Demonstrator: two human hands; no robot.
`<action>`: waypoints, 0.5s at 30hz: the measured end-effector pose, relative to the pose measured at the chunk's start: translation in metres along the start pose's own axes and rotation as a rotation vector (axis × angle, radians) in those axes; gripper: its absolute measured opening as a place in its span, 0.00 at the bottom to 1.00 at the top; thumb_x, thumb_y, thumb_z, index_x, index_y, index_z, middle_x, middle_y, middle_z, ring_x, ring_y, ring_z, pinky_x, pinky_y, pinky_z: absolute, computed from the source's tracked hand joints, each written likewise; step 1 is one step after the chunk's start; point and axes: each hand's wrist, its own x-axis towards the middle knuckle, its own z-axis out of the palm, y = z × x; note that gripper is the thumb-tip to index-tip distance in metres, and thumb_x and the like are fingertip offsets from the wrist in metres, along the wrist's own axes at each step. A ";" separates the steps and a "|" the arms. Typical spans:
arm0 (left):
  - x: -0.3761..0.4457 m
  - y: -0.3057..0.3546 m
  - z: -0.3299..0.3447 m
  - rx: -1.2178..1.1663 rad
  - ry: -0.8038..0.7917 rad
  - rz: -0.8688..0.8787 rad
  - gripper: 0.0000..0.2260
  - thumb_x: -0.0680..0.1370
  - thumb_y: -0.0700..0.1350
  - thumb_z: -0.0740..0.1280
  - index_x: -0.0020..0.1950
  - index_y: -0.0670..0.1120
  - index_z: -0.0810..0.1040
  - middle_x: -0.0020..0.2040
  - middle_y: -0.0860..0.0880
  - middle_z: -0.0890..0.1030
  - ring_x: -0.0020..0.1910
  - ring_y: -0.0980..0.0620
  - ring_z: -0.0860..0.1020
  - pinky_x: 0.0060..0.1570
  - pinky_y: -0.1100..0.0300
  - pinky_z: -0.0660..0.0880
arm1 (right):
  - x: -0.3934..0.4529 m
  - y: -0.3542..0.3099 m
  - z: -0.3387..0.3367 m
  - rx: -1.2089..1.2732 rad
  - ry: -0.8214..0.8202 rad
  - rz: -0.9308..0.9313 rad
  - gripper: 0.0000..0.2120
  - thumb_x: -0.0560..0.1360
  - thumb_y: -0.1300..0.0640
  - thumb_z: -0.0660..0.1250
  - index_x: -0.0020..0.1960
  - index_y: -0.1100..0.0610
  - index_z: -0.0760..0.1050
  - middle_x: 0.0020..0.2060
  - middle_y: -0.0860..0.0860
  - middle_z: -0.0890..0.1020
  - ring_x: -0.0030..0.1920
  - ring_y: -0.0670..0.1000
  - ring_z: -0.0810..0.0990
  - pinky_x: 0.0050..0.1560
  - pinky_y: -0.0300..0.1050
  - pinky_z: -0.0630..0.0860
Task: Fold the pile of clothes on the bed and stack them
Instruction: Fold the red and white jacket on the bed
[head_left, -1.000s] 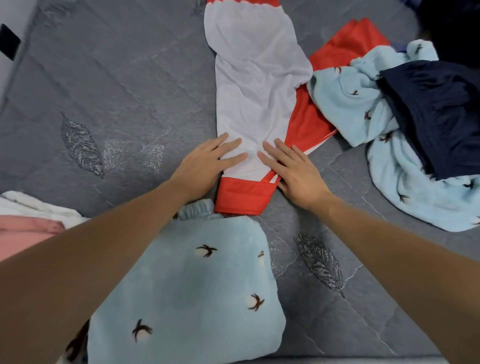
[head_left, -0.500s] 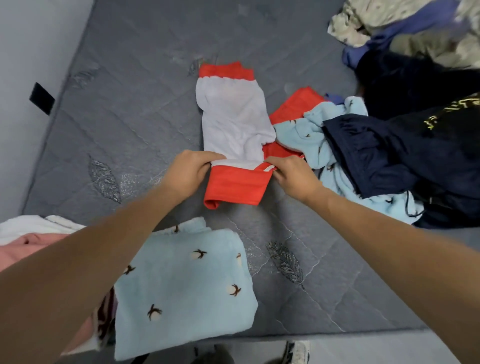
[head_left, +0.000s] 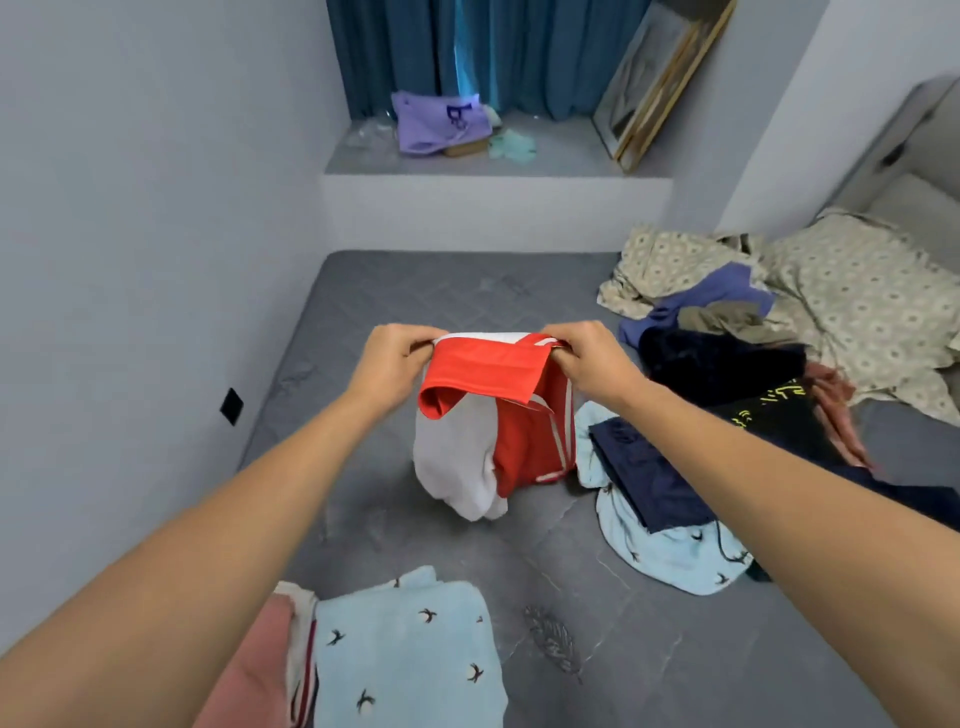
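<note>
Here both hands hold the red and white garment (head_left: 493, 415) up above the grey bed (head_left: 395, 291), each pinching one end of its folded top edge. The left hand (head_left: 389, 364) grips the left end, its fingers (head_left: 415, 340) curled over the top of the cloth with the red hem bunched just under them. The right hand (head_left: 587, 358) grips the right end the same way, its fingers (head_left: 558, 338) closed tight on the red and white striped trim. Between the two hands the top edge runs nearly level, and a red band folds forward and hangs over the front. Below that the garment drops in two parts, a white part on the left and a red part with white stripes on the right. Whether the white end touches the mattress cannot be told.

To the right lies the unfolded pile (head_left: 727, 395): a light blue piece with small dark birds (head_left: 670, 561), a navy piece (head_left: 649, 478) over it, black cloth with yellow print, and purple and olive items behind. A patterned beige sheet (head_left: 852, 306) spreads beyond them. Near the bottom edge sits the folded stack (head_left: 410, 654), a light blue bird-print piece on top, with pink and white folded items beside it on the left.
</note>
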 end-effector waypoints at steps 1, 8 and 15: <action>0.002 0.016 -0.011 -0.006 0.013 0.008 0.15 0.79 0.31 0.67 0.58 0.45 0.88 0.51 0.54 0.88 0.53 0.56 0.86 0.55 0.52 0.80 | 0.003 -0.011 -0.017 -0.004 0.007 -0.008 0.09 0.76 0.67 0.65 0.47 0.58 0.83 0.36 0.46 0.82 0.40 0.53 0.78 0.43 0.53 0.74; 0.017 0.110 -0.076 -0.024 0.104 0.073 0.10 0.80 0.34 0.70 0.59 0.41 0.87 0.52 0.48 0.88 0.52 0.56 0.84 0.56 0.45 0.81 | 0.007 -0.076 -0.121 0.020 0.083 -0.093 0.09 0.77 0.67 0.66 0.51 0.62 0.84 0.40 0.52 0.86 0.42 0.53 0.81 0.48 0.54 0.76; 0.004 0.195 -0.125 -0.104 0.152 0.190 0.12 0.76 0.33 0.76 0.60 0.38 0.86 0.54 0.45 0.87 0.50 0.59 0.82 0.54 0.52 0.82 | -0.008 -0.126 -0.193 0.150 0.151 -0.201 0.09 0.81 0.65 0.67 0.55 0.60 0.86 0.43 0.44 0.85 0.42 0.37 0.77 0.46 0.42 0.76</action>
